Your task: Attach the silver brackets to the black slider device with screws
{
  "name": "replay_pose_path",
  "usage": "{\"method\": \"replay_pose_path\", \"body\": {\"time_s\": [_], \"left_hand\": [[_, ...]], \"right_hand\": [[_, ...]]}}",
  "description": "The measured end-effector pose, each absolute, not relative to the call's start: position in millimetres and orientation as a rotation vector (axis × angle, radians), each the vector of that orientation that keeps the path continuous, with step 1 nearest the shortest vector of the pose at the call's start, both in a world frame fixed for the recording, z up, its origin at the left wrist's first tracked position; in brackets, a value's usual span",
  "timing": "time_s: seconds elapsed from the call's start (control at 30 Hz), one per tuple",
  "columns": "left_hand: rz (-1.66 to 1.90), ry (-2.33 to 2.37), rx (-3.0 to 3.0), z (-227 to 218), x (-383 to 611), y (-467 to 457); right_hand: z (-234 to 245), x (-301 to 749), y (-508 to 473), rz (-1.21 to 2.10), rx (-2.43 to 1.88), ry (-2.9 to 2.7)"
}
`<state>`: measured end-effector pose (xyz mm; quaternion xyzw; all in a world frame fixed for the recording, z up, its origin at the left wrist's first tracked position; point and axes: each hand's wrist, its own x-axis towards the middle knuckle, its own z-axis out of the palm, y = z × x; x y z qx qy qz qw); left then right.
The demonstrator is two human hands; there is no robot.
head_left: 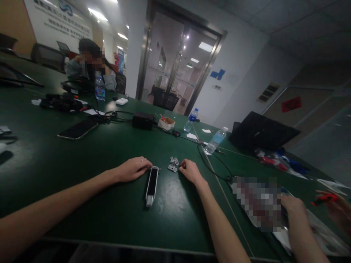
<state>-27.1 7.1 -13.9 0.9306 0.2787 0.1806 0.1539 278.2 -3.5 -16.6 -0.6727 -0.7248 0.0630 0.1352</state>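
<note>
On the green table lies a narrow white-edged piece with a black top [152, 184], its long side pointing towards me. My left hand [134, 169], with a ring on one finger, has its fingertips closed at the far end of this piece, where a short thin rod sticks out to the right. Just right of it sits a small cluster of grey metal parts [173, 165]. Beside those parts my right hand [189, 170] rests with curled fingers; a dark spot shows at its fingertips, too small to name.
Another person's hand [294, 208] is at a clear bag at right, and a further hand [336, 206] holds something red. Water bottles [216, 140], a small box [166, 123], a black adapter [143, 120], cables and a phone [78, 129] lie beyond my hands. One person sits opposite.
</note>
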Motion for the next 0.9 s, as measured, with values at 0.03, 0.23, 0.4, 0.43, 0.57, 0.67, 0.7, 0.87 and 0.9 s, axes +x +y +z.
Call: {"method": "replay_pose_path", "body": {"time_s": [0.03,0.23,0.4,0.43,0.57,0.67,0.7,0.87,0.9], "left_hand": [[0.521,0.784,2.676,-14,-27,7],[0.547,0.776,2.700,-18,-25,9],[0.553,0.769,2.711,-19,-24,10],[0.545,0.764,2.715,-20,-24,10],[0.544,0.763,2.728,-20,-23,10],[0.552,0.756,2.736,-20,-23,9],[0.551,0.749,2.735,-21,-23,9],[0.562,0.727,2.718,-23,-23,10],[0.564,0.726,2.717,-24,-23,10]], "right_hand": [[-17,279,-4,0.182,-1.951,-2.103],[-17,280,-6,0.162,-1.964,-2.131],[-14,280,-10,0.141,-1.994,-2.157],[-13,280,-11,0.141,-2.000,-2.163],[-9,278,-15,0.105,-2.067,-2.168],[-6,276,-17,0.041,-2.128,-2.147],[-5,275,-18,0.036,-2.143,-2.142],[-2,276,-21,0.153,-2.200,-2.110],[-3,276,-21,0.175,-2.191,-2.110]]}}
